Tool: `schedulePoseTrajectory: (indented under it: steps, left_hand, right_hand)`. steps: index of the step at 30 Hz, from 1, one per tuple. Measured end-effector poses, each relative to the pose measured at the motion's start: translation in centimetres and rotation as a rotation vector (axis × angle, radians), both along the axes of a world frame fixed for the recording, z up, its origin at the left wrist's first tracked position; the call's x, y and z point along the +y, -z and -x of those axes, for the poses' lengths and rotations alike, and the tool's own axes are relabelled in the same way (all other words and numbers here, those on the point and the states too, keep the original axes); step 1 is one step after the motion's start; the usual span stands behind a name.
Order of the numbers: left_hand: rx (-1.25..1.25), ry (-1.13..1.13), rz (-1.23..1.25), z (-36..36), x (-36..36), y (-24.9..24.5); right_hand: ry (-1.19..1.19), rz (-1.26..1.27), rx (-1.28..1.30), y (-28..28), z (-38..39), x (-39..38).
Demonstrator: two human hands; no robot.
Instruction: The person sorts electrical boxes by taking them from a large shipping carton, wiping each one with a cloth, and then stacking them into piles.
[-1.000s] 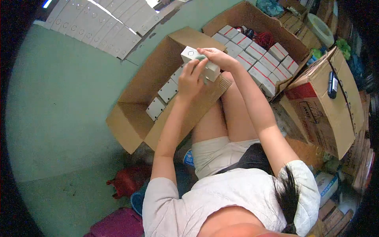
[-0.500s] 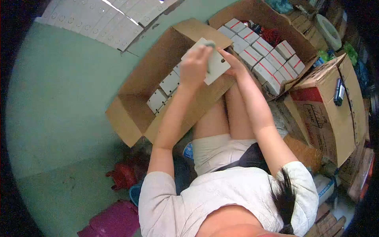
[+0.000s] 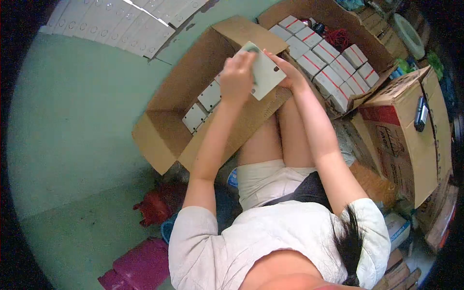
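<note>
A white flat-faced box [image 3: 265,75] with dark round spots near its edges is tilted above the open carton [image 3: 169,126]. My right hand [image 3: 290,73] grips this box along its right side, thumb near the upper edge. Over its left part my left hand [image 3: 237,77] is closed, blurred by motion, on a grey-green pad-like thing [image 3: 253,50] that lies against the face; fingers hide most of it. Inside the carton below stand several similar white boxes [image 3: 195,117] with dark spots, partly hidden by my left forearm.
Behind on the right, a second open carton [image 3: 333,12] holds several white boxes with red stripes [image 3: 333,72] and red cord [image 3: 337,39]. A closed carton [image 3: 391,140] stands at right, with a dark device [image 3: 421,114] on it. White panels [image 3: 111,26] lie at upper left.
My left hand has moved the pad-like thing up and slightly left over the white box's face. The box has shifted a little, and the whole view has moved slightly.
</note>
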State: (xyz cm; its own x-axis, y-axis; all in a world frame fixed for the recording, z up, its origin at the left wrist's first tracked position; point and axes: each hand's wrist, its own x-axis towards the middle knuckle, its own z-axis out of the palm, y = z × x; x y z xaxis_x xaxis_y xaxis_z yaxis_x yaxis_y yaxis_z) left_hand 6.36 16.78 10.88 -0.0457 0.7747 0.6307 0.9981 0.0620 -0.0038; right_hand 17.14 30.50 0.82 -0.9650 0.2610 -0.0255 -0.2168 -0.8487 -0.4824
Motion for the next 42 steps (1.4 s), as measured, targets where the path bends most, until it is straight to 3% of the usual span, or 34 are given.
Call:
schedulePoseTrajectory:
  steps: [1,2,4,6,8,10,12,14,15,18,20,24,26,28,30,33,35,38,40,41,42]
  left_hand:
    - [-0.041,0.147,0.053,-0.8,-0.7,0.8]
    - [-0.038,0.149,0.051,-1.3,-1.6,1.4]
    - [0.096,0.392,0.172,-2.3,-3.0,1.4]
    - [0.073,0.398,0.128,-0.2,-2.3,1.2]
    - [-0.014,0.065,-0.052,1.6,-1.7,0.4]
    - [-0.026,0.022,-0.040,1.3,-2.0,0.3]
    - [-0.037,-0.020,-0.035,0.6,-2.7,0.8]
    - [0.059,0.456,0.169,-0.7,-4.3,2.4]
    - [0.057,0.458,0.167,-0.6,-4.2,2.3]
    - [0.096,0.360,0.172,0.8,-4.0,1.6]
    - [-0.015,0.006,-0.079,2.5,-2.6,0.6]
    - [0.009,0.056,-0.015,1.8,-4.6,2.1]
    - [0.104,0.409,0.154,0.4,-6.6,2.9]
    - [0.096,0.384,0.194,0.7,-6.8,3.0]
    - [-0.056,0.165,-0.042,2.0,-6.0,3.1]
    - [-0.134,-0.050,-0.082,2.1,-5.7,2.3]
    - [-0.084,0.040,-0.021,0.9,-6.2,3.7]
    - [-0.053,0.134,0.057,0.3,-6.8,4.4]
    - [-0.073,0.132,0.072,0.6,-7.0,3.5]
    - [-0.169,0.016,0.060,1.2,-7.0,2.8]
    - [-0.265,-0.101,0.046,1.8,-7.0,1.9]
  right_hand:
    - [0.001,-0.001,0.003,-0.4,-0.1,-0.2]
    - [0.071,-0.037,-0.076,-0.8,-0.3,-0.4]
    - [0.141,-0.077,-0.157,-1.4,-0.6,-0.6]
    - [0.070,0.017,-0.102,-1.7,-0.7,-0.8]
    - [0.064,0.017,-0.058,-1.3,-0.7,-0.8]
    - [0.099,-0.115,-0.163,-2.0,-0.7,-0.8]
    - [0.091,-0.065,-0.146,-1.4,-0.4,-0.7]
    - [0.090,-0.013,-0.130,-1.8,-0.3,-0.7]
    - [0.084,-0.014,-0.122,-1.9,-0.5,-0.8]
    - [0.091,-0.028,-0.112,-2.3,-1.0,-0.9]
    - [0.100,-0.042,-0.102,-2.1,-0.9,-1.2]
    - [0.101,-0.031,-0.108,-1.7,-0.6,-0.9]
    - [0.068,-0.029,-0.115,-1.7,-0.5,-0.8]
    - [0.109,-0.037,-0.143,-1.6,-0.4,-0.9]
    - [0.102,-0.036,-0.133,-1.4,-0.5,-0.9]
    - [0.117,-0.091,-0.158,-1.6,-0.4,-1.2]
    - [0.149,-0.147,-0.196,-1.9,-0.6,-1.0]
    - [0.010,-0.034,-0.054,-1.7,-1.2,-0.7]
    - [0.129,-0.114,-0.084,-0.4,-1.1,-1.0]
    - [0.125,-0.119,-0.081,0.0,-1.0,-0.8]
    - [0.148,-0.291,-0.148,-1.1,-1.0,-1.2]
